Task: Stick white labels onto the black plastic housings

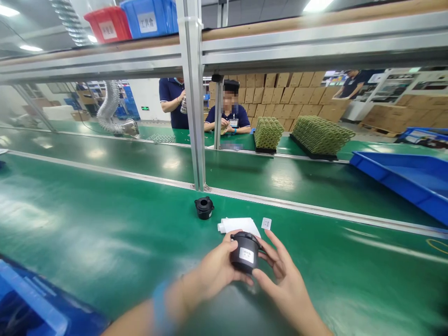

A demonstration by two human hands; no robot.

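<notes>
My left hand (219,266) is wrapped round a black cylindrical part (245,263) with a white label on its side. The thumb and fingers of my right hand (285,270) touch the part's right side, and a small white label (266,223) sits at the tip of its raised index finger. Behind the part, a roll of white label backing (240,225) lies on the green work surface (133,219). Farther back stands a second black part (204,208), with a round hole in its top.
A metal post (194,116) rises behind the second part. Across the belt are a blue tray (402,179), two stacks of green rings (320,136) and a seated person (229,114). A blue bin (38,303) is at the lower left.
</notes>
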